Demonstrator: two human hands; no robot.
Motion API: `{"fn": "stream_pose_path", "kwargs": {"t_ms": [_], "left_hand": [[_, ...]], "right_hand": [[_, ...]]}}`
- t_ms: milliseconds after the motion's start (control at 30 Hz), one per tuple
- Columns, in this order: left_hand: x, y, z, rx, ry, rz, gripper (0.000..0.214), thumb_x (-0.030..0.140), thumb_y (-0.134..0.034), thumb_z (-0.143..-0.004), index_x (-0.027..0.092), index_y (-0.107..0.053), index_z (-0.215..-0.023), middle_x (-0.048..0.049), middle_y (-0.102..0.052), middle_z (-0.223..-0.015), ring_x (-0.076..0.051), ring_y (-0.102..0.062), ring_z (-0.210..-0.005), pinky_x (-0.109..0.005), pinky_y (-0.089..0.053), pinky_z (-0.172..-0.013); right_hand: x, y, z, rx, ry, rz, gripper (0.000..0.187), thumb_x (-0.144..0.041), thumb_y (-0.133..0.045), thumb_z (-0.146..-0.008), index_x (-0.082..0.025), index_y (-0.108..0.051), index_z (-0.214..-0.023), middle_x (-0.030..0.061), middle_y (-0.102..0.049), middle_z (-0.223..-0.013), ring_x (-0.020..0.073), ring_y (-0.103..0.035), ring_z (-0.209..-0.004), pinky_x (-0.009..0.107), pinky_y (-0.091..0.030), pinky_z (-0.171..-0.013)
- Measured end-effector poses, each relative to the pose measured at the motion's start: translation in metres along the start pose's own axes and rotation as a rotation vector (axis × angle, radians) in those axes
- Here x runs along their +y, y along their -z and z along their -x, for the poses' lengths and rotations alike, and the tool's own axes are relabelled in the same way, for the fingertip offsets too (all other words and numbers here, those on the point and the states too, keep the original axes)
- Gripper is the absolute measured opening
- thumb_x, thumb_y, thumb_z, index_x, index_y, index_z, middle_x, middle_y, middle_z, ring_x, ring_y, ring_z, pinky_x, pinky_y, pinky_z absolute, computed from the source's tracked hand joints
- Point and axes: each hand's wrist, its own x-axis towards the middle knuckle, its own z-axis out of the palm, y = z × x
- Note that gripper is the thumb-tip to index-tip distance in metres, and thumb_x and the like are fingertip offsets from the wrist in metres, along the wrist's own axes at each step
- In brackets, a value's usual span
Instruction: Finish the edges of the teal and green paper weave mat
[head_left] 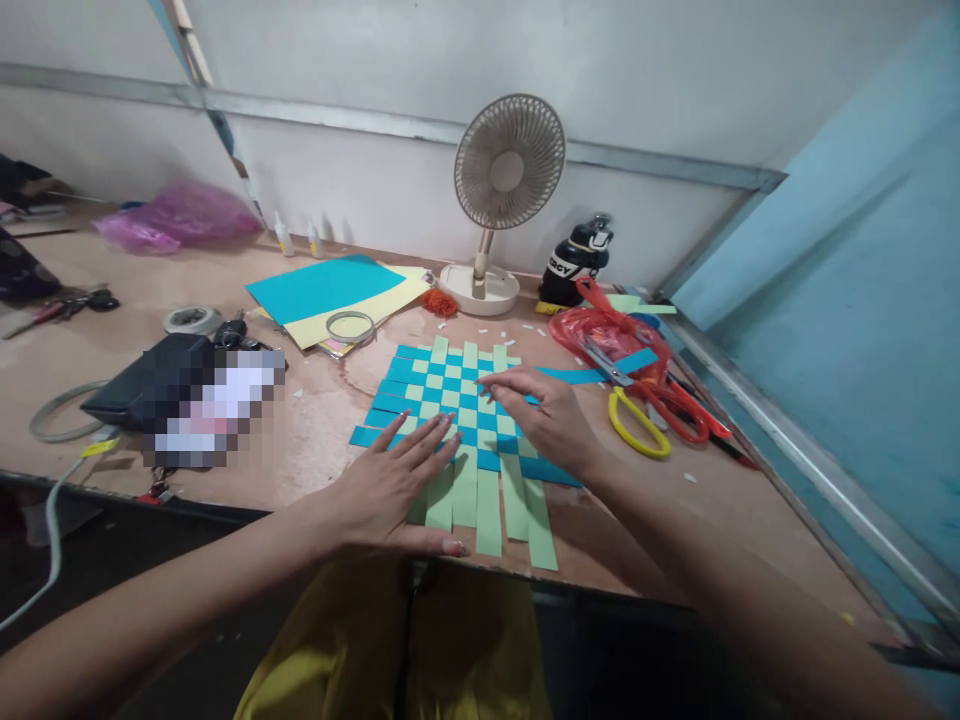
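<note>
A woven paper mat (450,372) of blue and pale green strips lies on the table in front of me, in a checkered pattern. Loose green strip ends (489,510) hang down toward the table's front edge. My left hand (401,485) rests flat on the mat's lower left, fingers spread. Over the mat's upper right, my right hand (544,405) has its thumb and fingertips pinched together, touching or just above the weave; whatever is between them is too small to make out. A separate blue strip (577,376) reaches right from behind that hand toward yellow-handled scissors (637,425).
Behind the mat stand a white fan (480,290) and a black bottle (574,265). Red plastic (581,325) and red-handled scissors (690,420) lie right. Blue and yellow sheets (330,295), tape rolls (193,320) and a black pouch (150,375) are left.
</note>
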Motion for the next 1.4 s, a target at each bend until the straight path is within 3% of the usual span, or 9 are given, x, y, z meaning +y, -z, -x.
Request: {"fn": "stream_pose_path", "kwargs": {"t_ms": [100,200,333,633,767,967,1067,1200,1400], "left_hand": [[-0.003,-0.005,-0.003,-0.082,-0.045,0.057,0.096,0.079,-0.023,-0.083,0.015,-0.006,-0.154,-0.0145,-0.008,-0.158,-0.026,-0.007,-0.148,-0.045,0.01,-0.117],[-0.007,-0.006,-0.003,-0.12,-0.053,0.103,0.099,0.079,-0.025,-0.083,0.014,-0.002,-0.153,-0.0147,-0.003,-0.158,-0.027,-0.005,-0.148,-0.046,0.012,-0.116],[-0.011,0.004,-0.001,-0.197,-0.064,0.158,0.095,0.078,-0.026,-0.084,0.019,0.001,-0.153,-0.0106,-0.001,-0.158,-0.025,-0.004,-0.148,-0.047,0.013,-0.116],[-0.006,0.007,0.016,-0.162,-0.024,0.125,0.099,0.081,-0.033,-0.079,0.023,-0.001,-0.153,-0.0089,-0.009,-0.159,-0.027,-0.011,-0.147,-0.046,0.014,-0.117],[-0.009,0.012,0.02,-0.207,-0.019,0.112,0.095,0.079,-0.031,-0.082,0.023,-0.003,-0.153,-0.0079,-0.008,-0.159,-0.025,-0.009,-0.148,-0.045,0.014,-0.116],[-0.021,0.018,0.037,-0.146,0.07,0.053,0.092,0.076,-0.033,-0.084,0.027,0.004,-0.153,-0.0068,-0.005,-0.159,-0.027,-0.01,-0.147,-0.05,0.014,-0.116],[-0.021,0.016,0.042,-0.137,0.055,0.049,0.095,0.078,-0.035,-0.082,0.028,0.003,-0.153,-0.007,-0.005,-0.159,-0.028,-0.01,-0.147,-0.05,0.012,-0.116],[-0.015,0.012,0.039,-0.127,0.007,0.087,0.1,0.081,-0.038,-0.077,0.028,0.0,-0.153,-0.0064,-0.008,-0.159,-0.028,-0.012,-0.147,-0.047,0.011,-0.117],[-0.01,0.008,0.022,-0.166,-0.022,0.133,0.099,0.082,-0.032,-0.079,0.023,-0.002,-0.153,-0.0085,-0.01,-0.159,-0.026,-0.012,-0.147,-0.044,0.009,-0.118]], "right_hand": [[0.011,-0.009,0.016,-0.163,0.077,0.113,0.035,-0.033,-0.048,-0.093,-0.017,-0.064,-0.12,0.0112,-0.066,-0.118,0.0223,-0.061,-0.11,0.038,-0.048,-0.095],[0.019,-0.022,0.036,-0.444,0.213,0.295,0.061,-0.05,-0.047,-0.093,-0.016,-0.043,-0.143,0.0146,-0.041,-0.149,0.0282,-0.036,-0.138,0.048,-0.032,-0.112],[0.02,-0.028,0.049,-0.651,0.187,0.404,0.074,-0.061,-0.034,-0.094,-0.015,-0.023,-0.152,0.013,-0.02,-0.157,0.0279,-0.015,-0.146,0.053,-0.014,-0.118],[0.019,-0.023,0.053,-0.716,0.244,0.354,0.084,-0.068,-0.035,-0.09,-0.014,-0.018,-0.152,0.0134,-0.016,-0.158,0.0281,-0.009,-0.147,0.054,-0.008,-0.119],[0.02,-0.023,0.054,-0.737,0.235,0.371,0.086,-0.07,-0.033,-0.09,-0.011,-0.021,-0.151,0.0152,-0.015,-0.158,0.0291,-0.009,-0.147,0.055,-0.006,-0.118],[0.015,-0.012,0.052,-0.642,0.329,0.347,0.077,-0.063,-0.035,-0.093,-0.014,-0.023,-0.151,0.0142,-0.016,-0.157,0.0271,-0.008,-0.147,0.052,-0.001,-0.119],[0.009,-0.013,0.054,-0.727,0.365,0.289,0.079,-0.063,-0.037,-0.092,-0.016,-0.018,-0.153,0.0127,-0.013,-0.158,0.0265,-0.007,-0.147,0.051,-0.002,-0.119],[0.007,-0.018,0.056,-0.833,0.364,0.252,0.08,-0.064,-0.037,-0.092,-0.019,-0.012,-0.153,0.0121,-0.012,-0.158,0.0267,-0.008,-0.147,0.053,-0.001,-0.118],[0.012,-0.018,0.053,-0.789,0.333,0.302,0.076,-0.062,-0.039,-0.092,-0.021,-0.018,-0.152,0.0112,-0.016,-0.158,0.0291,-0.01,-0.147,0.056,0.0,-0.117]]}}
